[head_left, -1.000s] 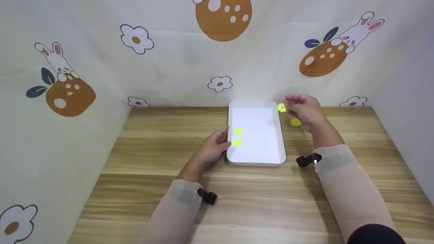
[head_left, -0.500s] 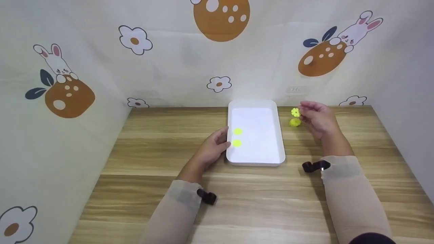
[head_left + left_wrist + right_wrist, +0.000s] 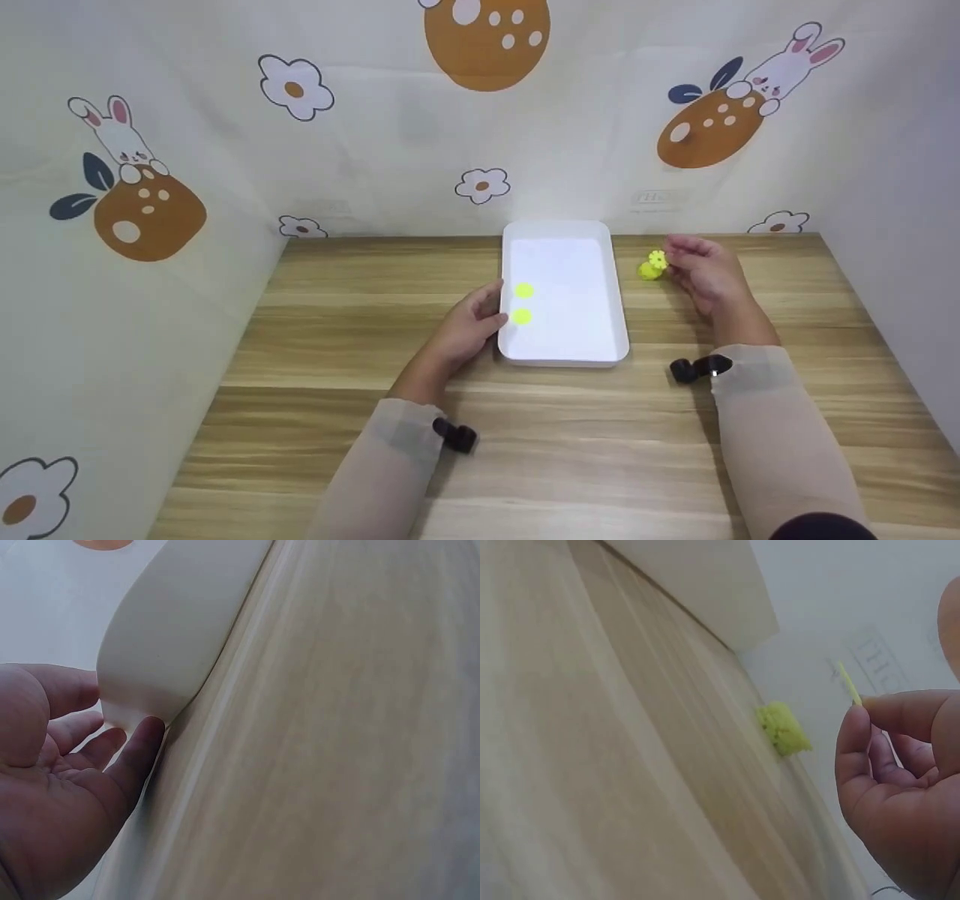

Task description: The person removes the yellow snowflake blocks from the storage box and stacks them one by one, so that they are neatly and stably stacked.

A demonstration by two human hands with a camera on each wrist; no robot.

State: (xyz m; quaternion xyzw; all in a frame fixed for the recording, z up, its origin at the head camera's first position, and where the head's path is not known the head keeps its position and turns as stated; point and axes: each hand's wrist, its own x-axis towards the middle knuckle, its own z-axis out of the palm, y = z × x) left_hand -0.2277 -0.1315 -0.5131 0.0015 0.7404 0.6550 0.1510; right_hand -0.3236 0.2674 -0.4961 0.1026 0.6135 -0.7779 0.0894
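Observation:
My right hand (image 3: pixel 709 277) pinches a thin yellow notched disc (image 3: pixel 658 259) between thumb and fingertip. The right wrist view shows that disc (image 3: pixel 849 682) edge-on. Just behind it in the head view is a yellow clump with a notched surface (image 3: pixel 784 729), standing on the table right of the tray; whether the disc touches it, I cannot tell. My left hand (image 3: pixel 466 330) rests its fingertips and thumb against the left wall of a white rectangular tray (image 3: pixel 555 363). Inside the tray, near that wall, lie a yellow disc (image 3: pixel 523 290) and another yellow disc (image 3: pixel 521 316), one in front of the other.
A wood-grain table (image 3: pixel 360 300) runs back to a cream cloth backdrop (image 3: pixel 390 150) printed with rabbits, flowers and orange fruit. The cloth rises close behind the tray and also at the left. A pale wall (image 3: pixel 892 195) bounds the right side.
My right hand, holding the disc, has moved right and then slightly down, from beside the tray's back right corner to the yellow clump. My left hand stays at the tray.

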